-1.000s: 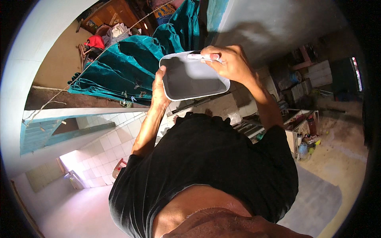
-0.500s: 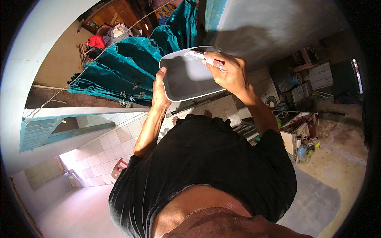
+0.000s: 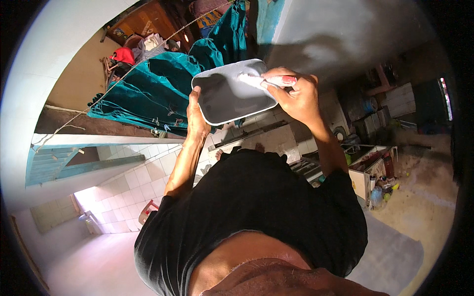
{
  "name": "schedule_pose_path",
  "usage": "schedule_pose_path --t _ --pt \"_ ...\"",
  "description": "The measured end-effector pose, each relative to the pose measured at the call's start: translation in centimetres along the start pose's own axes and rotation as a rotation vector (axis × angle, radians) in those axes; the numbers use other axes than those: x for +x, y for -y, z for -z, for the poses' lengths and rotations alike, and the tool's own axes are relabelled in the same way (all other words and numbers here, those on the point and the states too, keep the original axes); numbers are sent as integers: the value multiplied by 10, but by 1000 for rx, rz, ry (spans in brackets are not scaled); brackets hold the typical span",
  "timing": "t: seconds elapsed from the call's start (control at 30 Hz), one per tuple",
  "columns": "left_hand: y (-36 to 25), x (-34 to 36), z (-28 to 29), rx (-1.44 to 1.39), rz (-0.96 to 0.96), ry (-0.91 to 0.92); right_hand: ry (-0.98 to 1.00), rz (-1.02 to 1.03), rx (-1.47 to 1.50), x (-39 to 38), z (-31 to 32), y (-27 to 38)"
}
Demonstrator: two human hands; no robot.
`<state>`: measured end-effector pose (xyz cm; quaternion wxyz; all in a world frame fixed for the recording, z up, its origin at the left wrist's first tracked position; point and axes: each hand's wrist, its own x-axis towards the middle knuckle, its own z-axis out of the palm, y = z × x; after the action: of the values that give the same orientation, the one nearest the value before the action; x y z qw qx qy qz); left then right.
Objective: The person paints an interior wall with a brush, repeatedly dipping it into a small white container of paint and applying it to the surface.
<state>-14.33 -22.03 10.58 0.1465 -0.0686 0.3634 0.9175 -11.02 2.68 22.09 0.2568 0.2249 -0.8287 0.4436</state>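
In the head view: tray (image 3: 227, 101) is held up beyond the black shirt (image 3: 256, 197), long axis rising slightly rightward; left hand (image 3: 197, 116) is clamped on its left edge; right hand (image 3: 299, 101) pinches a red-and-white stick (image 3: 252, 80), white end pointing left over the tray.

Shows pale tiled floor (image 3: 169, 163) below the left hand (image 3: 198, 117); bears bare feet (image 3: 218, 154) directly. Shows clustered containers (image 3: 376, 196) right of the right hand (image 3: 297, 98); cannot confirm their support.
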Motion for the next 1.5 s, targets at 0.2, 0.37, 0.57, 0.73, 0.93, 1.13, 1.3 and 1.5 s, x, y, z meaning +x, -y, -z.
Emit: schedule_pose_path --t 0.2,0.37,0.57,0.73,0.93,1.13,1.3,1.5 --pt "2 6 2 -32 -32 41 384 -288 443 -4 -14 -5" --pt "8 6 12 -2 -43 38 250 -350 636 6 -40 -6" --pt "11 0 5 34 -104 -101 71 -250 379 22 -49 -10" --pt "7 3 1 43 -97 -111 290 -464 562 20 -72 -11" --pt "3 -2 10 25 -138 -161 240 -501 718 22 -71 -13" --pt "4 -4 15 23 -88 -181 152 -129 327 38 -56 -22" --pt "0 -7 18 21 -73 -190 85 55 205 42 -53 -11" --pt "8 1 22 17 -106 -130 -5 88 -22 27 -30 -4"
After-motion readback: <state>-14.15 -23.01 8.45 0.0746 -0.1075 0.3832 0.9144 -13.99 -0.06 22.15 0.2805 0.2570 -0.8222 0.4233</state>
